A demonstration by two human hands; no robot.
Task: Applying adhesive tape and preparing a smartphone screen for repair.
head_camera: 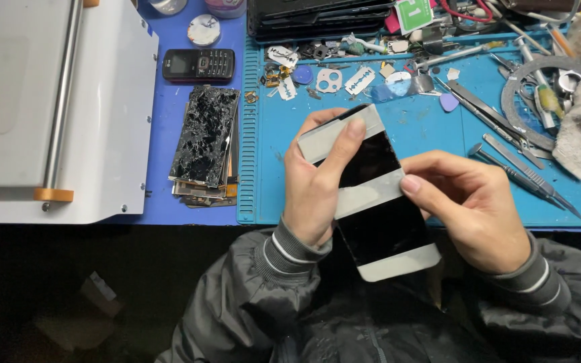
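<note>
left hand (311, 191) grips the phone screen panel (371, 195) from its left edge, thumb pressed flat on the glass; right hand (472, 208) pinches the panel's right edge, thumb on a pale strip, probably tape; panel held tilted above the blue mat (425, 134); stack of cracked screens (204, 141) to the left; tweezers (526, 176) to the right

Thing: we see a phone screen panel (370, 195) | look: black glass, white ends, pale strip across its middle | pose: tilted, face up | place: above the desk's (398, 134) near edge
</note>
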